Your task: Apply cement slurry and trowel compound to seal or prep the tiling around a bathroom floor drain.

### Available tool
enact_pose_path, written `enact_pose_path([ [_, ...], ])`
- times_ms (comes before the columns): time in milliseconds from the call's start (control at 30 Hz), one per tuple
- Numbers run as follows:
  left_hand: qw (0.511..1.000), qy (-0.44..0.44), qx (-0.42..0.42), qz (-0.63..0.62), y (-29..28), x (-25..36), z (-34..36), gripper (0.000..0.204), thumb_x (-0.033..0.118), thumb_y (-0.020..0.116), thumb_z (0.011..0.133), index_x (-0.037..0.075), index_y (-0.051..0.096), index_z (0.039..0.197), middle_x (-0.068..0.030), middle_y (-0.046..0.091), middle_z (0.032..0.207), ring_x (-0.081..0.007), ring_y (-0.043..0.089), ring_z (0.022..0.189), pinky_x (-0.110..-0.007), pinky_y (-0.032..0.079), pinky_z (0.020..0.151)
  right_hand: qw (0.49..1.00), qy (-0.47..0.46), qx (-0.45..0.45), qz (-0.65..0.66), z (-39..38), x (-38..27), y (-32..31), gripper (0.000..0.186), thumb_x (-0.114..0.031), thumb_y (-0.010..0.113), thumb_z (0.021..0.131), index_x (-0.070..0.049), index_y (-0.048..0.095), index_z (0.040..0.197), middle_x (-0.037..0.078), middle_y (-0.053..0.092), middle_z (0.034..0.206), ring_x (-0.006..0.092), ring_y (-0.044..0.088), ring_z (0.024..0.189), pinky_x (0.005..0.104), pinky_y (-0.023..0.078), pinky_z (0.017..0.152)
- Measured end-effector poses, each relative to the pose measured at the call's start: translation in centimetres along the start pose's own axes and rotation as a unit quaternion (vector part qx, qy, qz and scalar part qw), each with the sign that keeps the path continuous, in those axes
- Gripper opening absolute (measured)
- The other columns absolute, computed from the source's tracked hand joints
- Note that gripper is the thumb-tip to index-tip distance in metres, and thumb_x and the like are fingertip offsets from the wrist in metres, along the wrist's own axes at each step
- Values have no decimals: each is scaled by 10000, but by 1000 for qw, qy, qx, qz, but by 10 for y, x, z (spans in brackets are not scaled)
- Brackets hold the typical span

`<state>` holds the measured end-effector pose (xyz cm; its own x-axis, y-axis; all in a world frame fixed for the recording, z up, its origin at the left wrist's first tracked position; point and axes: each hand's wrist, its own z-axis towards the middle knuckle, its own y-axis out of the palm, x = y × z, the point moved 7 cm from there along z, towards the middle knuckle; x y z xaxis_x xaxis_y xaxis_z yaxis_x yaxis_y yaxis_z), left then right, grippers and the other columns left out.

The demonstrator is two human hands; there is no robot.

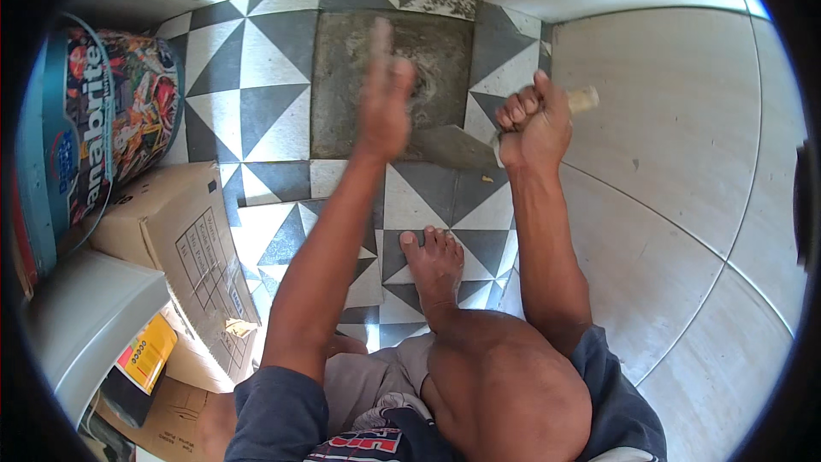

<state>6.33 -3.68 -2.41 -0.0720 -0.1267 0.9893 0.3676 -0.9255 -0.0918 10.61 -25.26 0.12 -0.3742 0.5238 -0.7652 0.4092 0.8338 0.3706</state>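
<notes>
My right hand (539,124) is closed round the pale handle of a pointing trowel (457,147). The handle's butt sticks out past my thumb, and the blade reaches left over the near edge of a square wet-looking cement patch (445,47) in the floor. Above that patch is my left hand (386,103), its fingers stretched out and blurred by motion, with nothing in it. Whether it touches the cement I cannot tell. Black and white triangle-patterned tiles (275,53) surround the patch.
A large printed bucket (141,103) stands at the left, beside a cardboard box (188,231). Nearer is a grey-white ledge or lid (103,299) with a yellow packet (148,351). Large pale wall tiles (658,137) bound the right. My bare foot (434,265) rests on the tiles.
</notes>
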Motion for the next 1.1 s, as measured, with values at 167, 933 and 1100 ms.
enact_pose_path([
  [167, 1000, -11, -11, 8, 4, -9, -4, 681, 391, 422, 1103, 24, 200, 1633, -193, 236, 1687, -308, 215, 1563, -421, 192, 1255, 999, 26, -24, 2, -2, 17, 35, 301, -240, 626, 959, -162, 440, 736, -36, 394, 617, 129, 402, 531, 317, 349, 515],
  [933, 996, -64, 60, -33, -7, -25, 1, 774, 386, 489, 1078, 6, 118, 1642, -220, 216, 1685, -333, 212, 1560, -417, 155, 1259, 996, 5, -19, -82, -12, 14, 25, 284, -180, 664, 963, -149, 446, 785, -28, 400, 610, 119, 408, 495, 320, 350, 468],
  [1100, 988, -78, 126, -43, -73, -7, 17, 688, 369, 465, 1098, -8, 217, 1618, -182, 366, 1628, -265, 315, 1522, -394, 231, 1249, 1000, 11, -3, 14, -11, 23, 35, 230, -133, 671, 936, -103, 475, 818, 2, 445, 618, 142, 449, 502, 327, 387, 475],
])
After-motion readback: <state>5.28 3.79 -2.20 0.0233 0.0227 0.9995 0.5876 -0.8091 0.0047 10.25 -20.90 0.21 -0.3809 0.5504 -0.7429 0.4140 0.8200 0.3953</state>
